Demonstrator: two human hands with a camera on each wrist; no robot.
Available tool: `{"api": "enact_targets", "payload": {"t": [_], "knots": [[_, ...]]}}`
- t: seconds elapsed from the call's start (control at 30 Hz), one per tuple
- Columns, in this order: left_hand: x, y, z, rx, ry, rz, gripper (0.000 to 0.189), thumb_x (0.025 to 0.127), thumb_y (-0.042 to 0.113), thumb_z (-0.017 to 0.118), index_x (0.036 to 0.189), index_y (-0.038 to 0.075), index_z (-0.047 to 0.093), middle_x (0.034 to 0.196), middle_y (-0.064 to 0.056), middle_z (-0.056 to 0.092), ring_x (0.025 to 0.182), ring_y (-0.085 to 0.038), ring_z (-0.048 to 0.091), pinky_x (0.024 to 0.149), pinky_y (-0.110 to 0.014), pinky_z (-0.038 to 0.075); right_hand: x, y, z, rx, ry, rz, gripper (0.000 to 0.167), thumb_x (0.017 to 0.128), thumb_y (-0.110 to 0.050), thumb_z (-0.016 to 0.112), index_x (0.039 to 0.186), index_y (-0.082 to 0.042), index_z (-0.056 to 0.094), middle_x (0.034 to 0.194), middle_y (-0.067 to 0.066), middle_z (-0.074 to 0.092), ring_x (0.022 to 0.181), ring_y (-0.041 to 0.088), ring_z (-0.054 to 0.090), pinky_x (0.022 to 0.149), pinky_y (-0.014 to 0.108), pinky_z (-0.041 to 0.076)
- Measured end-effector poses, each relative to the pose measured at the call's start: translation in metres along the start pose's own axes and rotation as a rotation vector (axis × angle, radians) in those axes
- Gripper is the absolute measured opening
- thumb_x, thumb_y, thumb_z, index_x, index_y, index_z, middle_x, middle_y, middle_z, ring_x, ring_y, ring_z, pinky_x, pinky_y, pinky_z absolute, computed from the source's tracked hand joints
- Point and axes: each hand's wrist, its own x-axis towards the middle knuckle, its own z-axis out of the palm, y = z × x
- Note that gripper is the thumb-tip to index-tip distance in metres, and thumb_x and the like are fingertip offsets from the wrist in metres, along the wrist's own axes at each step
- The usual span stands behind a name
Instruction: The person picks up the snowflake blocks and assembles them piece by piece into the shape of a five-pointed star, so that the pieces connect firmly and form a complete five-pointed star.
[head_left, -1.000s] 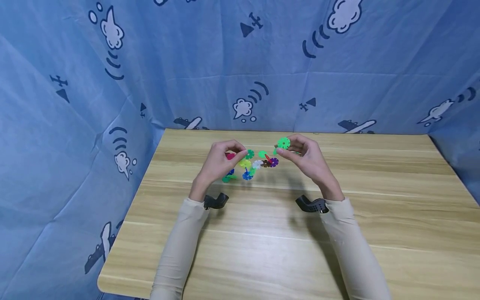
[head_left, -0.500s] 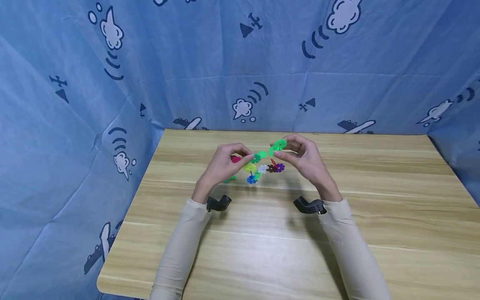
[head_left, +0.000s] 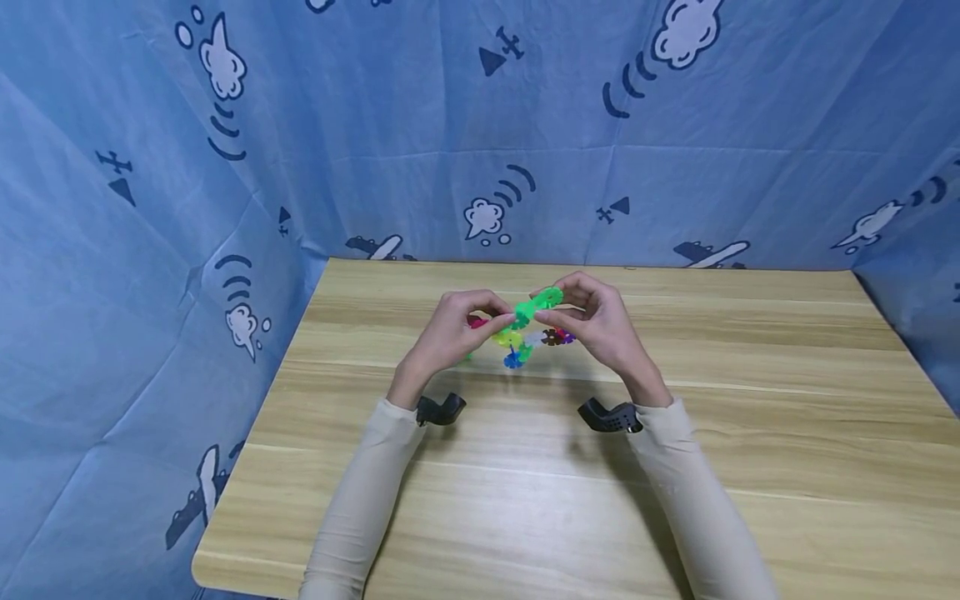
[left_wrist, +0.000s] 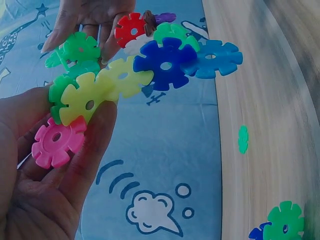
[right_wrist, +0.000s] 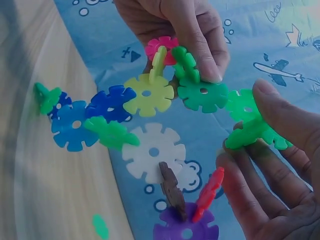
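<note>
My left hand (head_left: 453,333) pinches a joined chain of notched plastic snowflake discs at its green end, thumb on a darker green disc (right_wrist: 210,102). Beside that sit a yellow disc (left_wrist: 75,97) and a pink disc (left_wrist: 60,156). From there the chain runs through dark blue (left_wrist: 167,49), lighter blue (left_wrist: 222,65) and white discs (right_wrist: 167,162) to brown (right_wrist: 172,189), red (right_wrist: 207,194) and purple discs (right_wrist: 170,229). My right hand (head_left: 600,325) pinches a small cluster of bright green discs (right_wrist: 245,136), whose edge overlaps the darker green disc in the right wrist view.
On the wooden table (head_left: 525,500), a loose green disc (left_wrist: 243,140) lies below the chain. Another green disc (left_wrist: 291,217) sits with a blue disc (left_wrist: 256,234) closer to the left hand. A blue patterned cloth (head_left: 420,108) hangs behind the table's far edge.
My right hand has moved left and slightly down with the bright green cluster, turning it. My left hand has moved right with the chain. The cluster and the chain's green end now meet in view.
</note>
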Motion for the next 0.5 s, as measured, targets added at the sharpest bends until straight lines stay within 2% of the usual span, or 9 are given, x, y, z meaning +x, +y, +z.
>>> {"api": "enact_targets", "payload": {"t": [0.23, 0.37, 0.43, 0.5], "knots": [[-0.0008, 0.0007, 0.0016, 0.017, 0.000, 0.004, 0.013, 0.100, 0.024, 0.073, 0.104, 0.013, 0.079, 0.100, 0.000, 0.078, 0.092, -0.011, 0.072, 0.077, -0.023, 0.063, -0.0012, -0.0020, 0.0026, -0.058, -0.003, 0.012, 0.028, 0.090, 0.001, 0.078, 0.112, 0.004, 0.061, 0.113, -0.002, 0.078, 0.096, 0.011, 0.078, 0.086, 0.030, 0.064], [-0.0005, 0.0019, 0.0020, 0.035, 0.010, 0.017, 0.013, 0.099, 0.024, 0.073, 0.103, 0.012, 0.079, 0.099, -0.001, 0.079, 0.092, -0.011, 0.073, 0.077, -0.023, 0.063, -0.0023, -0.0051, 0.0035, -0.061, -0.008, 0.040, 0.028, 0.091, 0.000, 0.078, 0.113, 0.003, 0.060, 0.112, -0.007, 0.078, 0.093, 0.012, 0.079, 0.072, 0.036, 0.066], [-0.0004, 0.0021, 0.0022, 0.042, 0.012, 0.022, 0.013, 0.099, 0.024, 0.073, 0.103, 0.012, 0.079, 0.099, -0.002, 0.079, 0.092, -0.012, 0.073, 0.078, -0.022, 0.063, -0.0026, -0.0057, 0.0038, -0.068, -0.010, 0.054, 0.028, 0.092, -0.001, 0.077, 0.114, 0.002, 0.061, 0.112, -0.007, 0.078, 0.092, 0.012, 0.080, 0.067, 0.037, 0.066], [-0.0004, 0.0021, 0.0025, 0.046, 0.011, 0.023, 0.014, 0.099, 0.023, 0.073, 0.103, 0.011, 0.079, 0.099, -0.002, 0.079, 0.092, -0.012, 0.073, 0.078, -0.022, 0.063, -0.0028, -0.0058, 0.0043, -0.095, -0.011, 0.049, 0.028, 0.092, -0.002, 0.077, 0.116, 0.001, 0.063, 0.113, -0.003, 0.078, 0.093, 0.011, 0.079, 0.070, 0.036, 0.066]]}}
